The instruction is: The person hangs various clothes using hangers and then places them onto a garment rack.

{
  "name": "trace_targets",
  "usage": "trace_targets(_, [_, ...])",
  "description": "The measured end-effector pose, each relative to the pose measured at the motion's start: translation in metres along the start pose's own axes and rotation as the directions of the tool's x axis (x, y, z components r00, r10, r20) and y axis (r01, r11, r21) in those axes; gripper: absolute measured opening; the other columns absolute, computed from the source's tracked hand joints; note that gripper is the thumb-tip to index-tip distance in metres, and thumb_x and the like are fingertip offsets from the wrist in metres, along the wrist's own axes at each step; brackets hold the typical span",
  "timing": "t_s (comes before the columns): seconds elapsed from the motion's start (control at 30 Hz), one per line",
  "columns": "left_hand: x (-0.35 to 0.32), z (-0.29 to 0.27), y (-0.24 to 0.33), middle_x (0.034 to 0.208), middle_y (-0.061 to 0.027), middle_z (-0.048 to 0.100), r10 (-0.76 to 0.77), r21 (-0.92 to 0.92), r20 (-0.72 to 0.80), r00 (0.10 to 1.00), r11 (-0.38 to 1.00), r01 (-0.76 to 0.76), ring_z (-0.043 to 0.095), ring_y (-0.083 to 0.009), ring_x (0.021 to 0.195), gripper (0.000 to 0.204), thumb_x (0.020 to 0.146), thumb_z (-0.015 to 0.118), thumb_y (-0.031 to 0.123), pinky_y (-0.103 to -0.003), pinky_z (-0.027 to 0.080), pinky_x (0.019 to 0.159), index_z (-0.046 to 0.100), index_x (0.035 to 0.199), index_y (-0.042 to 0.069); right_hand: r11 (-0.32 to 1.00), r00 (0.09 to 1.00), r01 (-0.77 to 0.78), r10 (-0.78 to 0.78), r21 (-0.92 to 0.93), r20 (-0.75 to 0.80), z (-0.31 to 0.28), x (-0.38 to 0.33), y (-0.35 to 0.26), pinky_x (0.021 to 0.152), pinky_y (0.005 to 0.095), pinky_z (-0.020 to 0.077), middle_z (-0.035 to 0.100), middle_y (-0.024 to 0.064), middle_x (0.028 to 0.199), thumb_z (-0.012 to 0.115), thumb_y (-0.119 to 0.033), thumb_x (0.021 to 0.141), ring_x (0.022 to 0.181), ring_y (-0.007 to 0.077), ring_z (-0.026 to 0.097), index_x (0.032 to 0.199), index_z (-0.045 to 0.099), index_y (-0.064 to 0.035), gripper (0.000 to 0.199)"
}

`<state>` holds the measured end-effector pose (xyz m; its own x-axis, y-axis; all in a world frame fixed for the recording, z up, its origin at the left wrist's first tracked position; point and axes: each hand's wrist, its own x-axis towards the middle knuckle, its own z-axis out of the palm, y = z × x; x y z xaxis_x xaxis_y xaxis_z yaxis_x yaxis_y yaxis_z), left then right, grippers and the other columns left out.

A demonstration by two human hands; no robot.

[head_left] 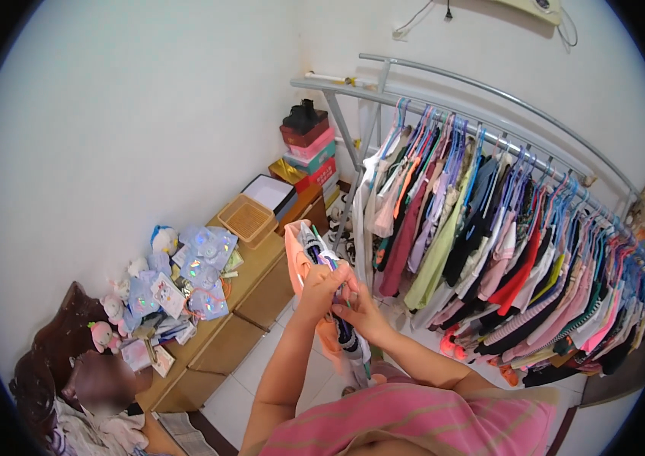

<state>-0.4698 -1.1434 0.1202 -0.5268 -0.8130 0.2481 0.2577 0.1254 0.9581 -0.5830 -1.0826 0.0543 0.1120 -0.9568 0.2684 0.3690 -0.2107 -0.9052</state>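
Note:
In front of my body I hold a bundle of clothes (350, 340) up with both hands. Peach fabric shows along its left side, with dark and white fabric beside it. Thin green and white strips, perhaps parts of hangers, poke out at the top. My left hand (324, 286) is closed round the upper part of the bundle. Close against it, my right hand (362, 313) has its fingers bent onto the bundle. Just what lies between the fingers is hidden.
A metal clothes rack (490, 129) full of hanging garments (482, 235) stands at the right. Along the left wall runs a low wooden cabinet (208, 342) with soft toys, shiny packets and a wicker basket (248, 220). Stacked boxes (311, 148) fill the corner.

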Motion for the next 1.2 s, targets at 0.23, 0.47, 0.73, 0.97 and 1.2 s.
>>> trace_targets(0.23, [0.076, -0.041, -0.010, 0.059, -0.0021, 0.054, -0.073, 0.104, 0.022, 0.997, 0.992, 0.070, 0.049, -0.0091, 0.055, 0.051, 0.092, 0.044, 0.039, -0.022, 0.035, 0.051, 0.062, 0.066, -0.001, 0.914, 0.911, -0.377, 0.336, 0.151, 0.239, -0.015, 0.101, 0.011, 0.083, 0.0272, 0.0425, 0.058, 0.0054, 0.101, 0.059, -0.026, 0.084, 0.096, 0.0150, 0.055, 0.108, 0.055, -0.0001, 0.036])
trace_targets(0.47, [0.170, -0.063, 0.008, 0.114, -0.0163, 0.049, 0.133, 0.750, -0.201, 0.971, 0.658, 0.066, 0.051, -0.0290, 0.104, 0.047, 0.087, 0.054, 0.029, -0.034, 0.040, 0.089, 0.046, 0.123, 0.000, 0.978, 0.974, -0.168, 0.185, 0.127, -0.134, -0.060, 0.231, 0.002, 0.062, 0.0270, 0.0456, 0.062, 0.0076, 0.074, 0.051, -0.030, 0.089, 0.066, 0.0143, 0.058, 0.085, 0.060, 0.0019, 0.033])
trace_targets(0.73, [0.222, -0.073, -0.023, 0.130, -0.0201, 0.043, -0.044, 0.659, -0.235, 0.971, 0.727, 0.193, 0.046, -0.0259, 0.118, 0.070, 0.085, 0.061, 0.026, -0.036, 0.038, 0.095, 0.022, 0.139, 0.003, 0.952, 0.904, 0.041, 0.095, 0.304, -0.417, -0.145, 0.370, -0.036, 0.045, 0.0274, 0.0451, 0.064, 0.0140, 0.076, 0.054, -0.024, 0.088, 0.048, 0.0153, 0.053, 0.078, 0.056, 0.0000, 0.026])
trace_targets(0.97, [0.280, -0.082, -0.060, 0.122, -0.0215, 0.050, 0.115, 0.788, -0.212, 0.970, 0.607, 0.100, 0.050, -0.0373, 0.110, 0.064, 0.076, 0.066, 0.012, -0.038, 0.043, 0.086, 0.036, 0.133, 0.007, 0.941, 0.840, 0.127, 0.067, 0.315, -0.539, -0.194, 0.426, -0.053, 0.047, 0.0257, 0.0451, 0.067, 0.0133, 0.087, 0.049, -0.020, 0.092, 0.057, 0.0109, 0.055, 0.103, 0.050, -0.0023, 0.021])
trace_targets(1.2, [0.297, -0.082, -0.104, 0.112, -0.0189, 0.054, 0.003, 0.761, -0.233, 0.972, 0.624, 0.180, 0.053, -0.0366, 0.103, 0.058, 0.077, 0.064, 0.019, -0.040, 0.044, 0.084, 0.041, 0.130, 0.012, 0.938, 0.754, 0.161, 0.083, 0.306, -0.652, -0.228, 0.430, -0.015, 0.044, 0.0221, 0.0427, 0.064, 0.0142, 0.100, 0.051, -0.029, 0.091, 0.067, 0.0119, 0.060, 0.109, 0.048, -0.0044, 0.031])
